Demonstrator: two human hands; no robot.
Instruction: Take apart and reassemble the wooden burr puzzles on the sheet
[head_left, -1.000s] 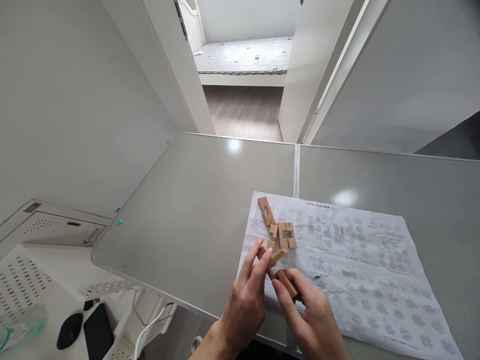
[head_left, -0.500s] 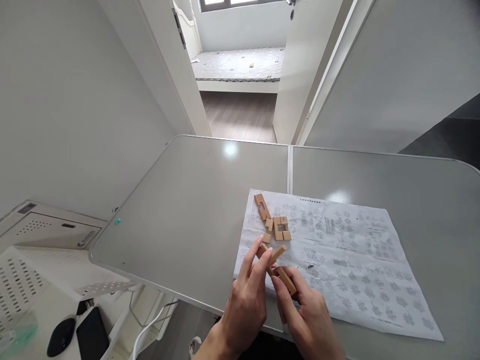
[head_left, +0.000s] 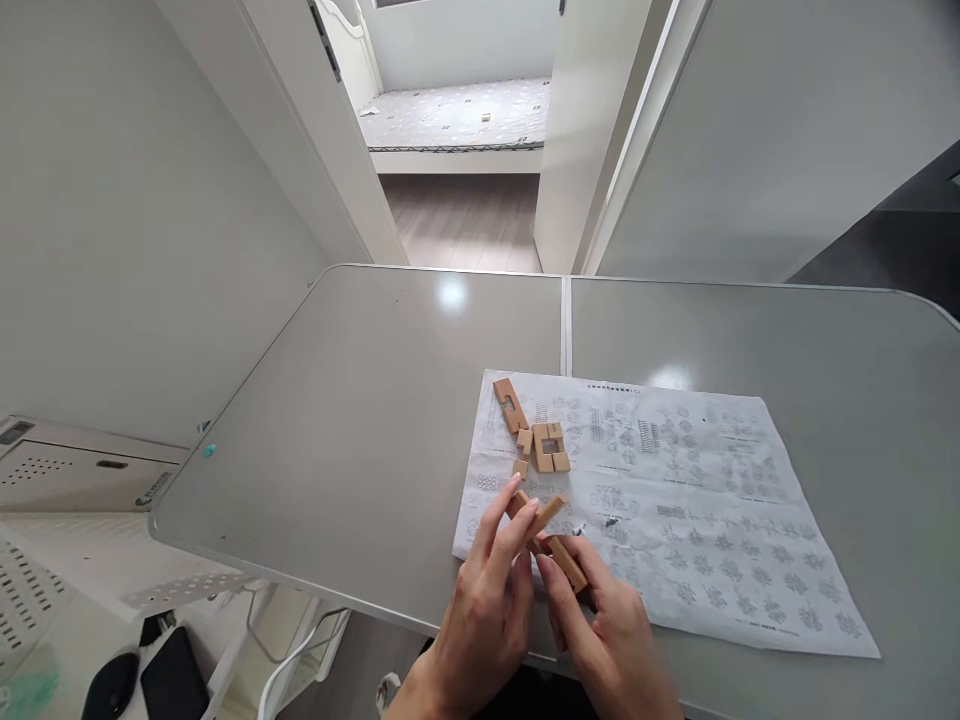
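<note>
Wooden puzzle pieces are gripped between both hands over the lower left of a printed sheet [head_left: 720, 560]. My left hand [head_left: 480, 600] is closed, its fingertips on crossed wooden pieces [head_left: 551, 513], one bar of which sticks out to the upper right. My right hand [head_left: 604, 620] pinches a wooden puzzle piece [head_left: 568, 563] between thumb and fingers. Whether the pieces in the two hands interlock is hidden by the fingers. Just beyond, on the paper, lie a long notched piece [head_left: 505, 394], a square-shaped group of pieces [head_left: 544, 450] and small blocks [head_left: 524, 440].
The grey table [head_left: 360, 400] has a seam strip across it. At the lower left, a white perforated cabinet [head_left: 90, 470] stands beside the table, with a black mouse [head_left: 111, 688] and a black flat device [head_left: 175, 675]. A small teal bit [head_left: 209, 450] sits near the left edge.
The view has shifted slightly, so the table and sheet appear a little further left and up. Both hands keep their grip on the wooden pieces, with hardly any visible change.
</note>
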